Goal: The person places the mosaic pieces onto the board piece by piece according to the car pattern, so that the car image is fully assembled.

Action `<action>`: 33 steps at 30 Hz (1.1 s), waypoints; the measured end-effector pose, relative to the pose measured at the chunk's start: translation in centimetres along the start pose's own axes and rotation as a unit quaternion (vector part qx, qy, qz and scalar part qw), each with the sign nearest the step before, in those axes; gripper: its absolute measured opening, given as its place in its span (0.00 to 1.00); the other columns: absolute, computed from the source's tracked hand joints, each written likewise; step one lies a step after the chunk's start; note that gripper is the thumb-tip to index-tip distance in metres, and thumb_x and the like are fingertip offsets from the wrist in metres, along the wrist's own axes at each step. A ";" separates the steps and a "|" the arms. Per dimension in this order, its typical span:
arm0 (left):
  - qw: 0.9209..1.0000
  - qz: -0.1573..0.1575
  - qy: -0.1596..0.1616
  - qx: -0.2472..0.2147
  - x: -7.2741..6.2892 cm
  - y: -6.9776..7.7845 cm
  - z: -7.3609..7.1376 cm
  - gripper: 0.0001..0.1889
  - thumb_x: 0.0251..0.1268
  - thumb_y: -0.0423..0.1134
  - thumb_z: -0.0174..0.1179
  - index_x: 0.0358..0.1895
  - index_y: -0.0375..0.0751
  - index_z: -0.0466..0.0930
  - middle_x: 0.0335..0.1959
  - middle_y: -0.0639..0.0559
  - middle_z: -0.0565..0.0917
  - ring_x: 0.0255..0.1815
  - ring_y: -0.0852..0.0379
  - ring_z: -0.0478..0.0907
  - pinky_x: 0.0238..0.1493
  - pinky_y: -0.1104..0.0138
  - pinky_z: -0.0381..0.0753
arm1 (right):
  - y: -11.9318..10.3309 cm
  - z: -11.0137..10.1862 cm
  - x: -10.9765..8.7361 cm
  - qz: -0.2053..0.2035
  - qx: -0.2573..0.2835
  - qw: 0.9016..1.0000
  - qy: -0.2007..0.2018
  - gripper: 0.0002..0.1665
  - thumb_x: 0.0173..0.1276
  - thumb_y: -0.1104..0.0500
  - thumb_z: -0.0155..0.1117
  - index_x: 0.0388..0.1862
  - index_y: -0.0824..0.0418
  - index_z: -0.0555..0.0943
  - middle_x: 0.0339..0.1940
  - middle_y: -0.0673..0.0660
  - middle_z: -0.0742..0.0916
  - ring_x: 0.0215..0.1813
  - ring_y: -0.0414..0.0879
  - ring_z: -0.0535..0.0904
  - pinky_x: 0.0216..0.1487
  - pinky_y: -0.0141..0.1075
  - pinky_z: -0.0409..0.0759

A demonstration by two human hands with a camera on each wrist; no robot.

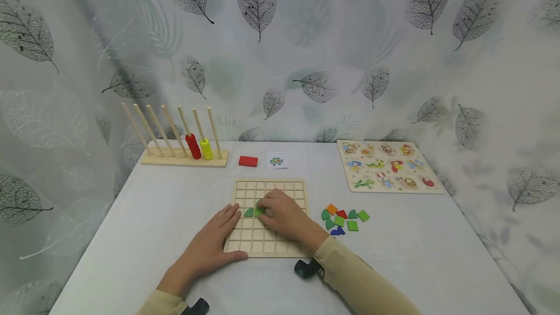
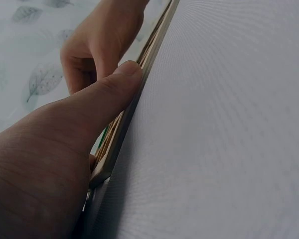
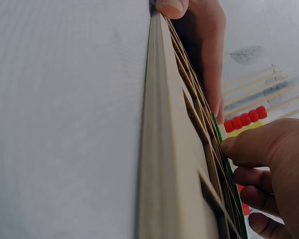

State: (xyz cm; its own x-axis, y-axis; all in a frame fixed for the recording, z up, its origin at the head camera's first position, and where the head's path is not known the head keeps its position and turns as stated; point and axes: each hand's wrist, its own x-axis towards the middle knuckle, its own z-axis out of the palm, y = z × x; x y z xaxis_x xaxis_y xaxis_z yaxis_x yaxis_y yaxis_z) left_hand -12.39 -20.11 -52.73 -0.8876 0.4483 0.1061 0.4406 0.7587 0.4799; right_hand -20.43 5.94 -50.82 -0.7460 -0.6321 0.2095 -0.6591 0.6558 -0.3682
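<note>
A wooden grid board (image 1: 263,247) lies at the middle of the table. My left hand (image 1: 212,242) rests along its left side with the fingers extended, the thumb on the front edge. Over the upper middle of the grid, my right hand (image 1: 282,213) has its fingers curled down and pinches a green tile (image 1: 258,203), mostly hidden by the fingers. A green quarter-round tile (image 1: 248,212) and a light green square tile (image 1: 258,212) sit in the grid beside those fingertips. The right wrist view shows the right thumb (image 3: 239,149) right at a green edge.
Loose coloured tiles (image 1: 339,220) lie right of the board. Behind it are a red block (image 1: 248,161) and a small picture card (image 1: 276,160). A peg stand (image 1: 183,161) with red and yellow beads stands back left, an insect puzzle board (image 1: 389,166) back right.
</note>
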 end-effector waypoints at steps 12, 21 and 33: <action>1.000 0.007 0.010 0.001 -0.1 0.0 -0.1 0.60 0.60 0.77 0.69 0.85 0.39 0.63 0.88 0.49 0.59 0.88 0.45 0.52 0.80 0.42 0.63 | 0.2 -0.2 0.0 -0.009 0.023 1.000 0.010 0.12 0.74 0.53 0.76 0.53 0.53 0.92 0.47 0.45 0.88 0.53 0.40 0.78 0.58 0.35 0.81; 1.000 0.009 0.006 -0.003 -0.1 -0.2 0.1 0.60 0.60 0.77 0.68 0.86 0.40 0.62 0.89 0.50 0.58 0.89 0.47 0.50 0.81 0.44 0.61 | 0.1 -1.5 -0.2 0.000 0.041 0.999 0.025 0.14 0.74 0.53 0.76 0.55 0.55 0.92 0.52 0.47 0.88 0.57 0.43 0.81 0.63 0.39 0.82; 1.000 0.017 0.025 0.004 -0.1 0.0 0.2 0.59 0.61 0.76 0.69 0.84 0.37 0.65 0.87 0.46 0.61 0.88 0.43 0.54 0.79 0.41 0.64 | 0.1 -2.9 -0.7 0.007 0.044 0.998 0.038 0.15 0.73 0.54 0.78 0.56 0.57 0.91 0.49 0.49 0.88 0.52 0.44 0.81 0.57 0.40 0.84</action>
State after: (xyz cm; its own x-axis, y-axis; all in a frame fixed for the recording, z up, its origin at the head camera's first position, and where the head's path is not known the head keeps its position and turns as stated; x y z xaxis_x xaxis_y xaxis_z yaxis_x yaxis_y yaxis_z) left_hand -12.28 -20.04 -52.89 -0.8776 0.4499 0.1656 0.4715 0.7473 0.4683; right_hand -20.22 7.63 -48.42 -0.7625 -0.5878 0.2702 -0.6398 0.6234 -0.4494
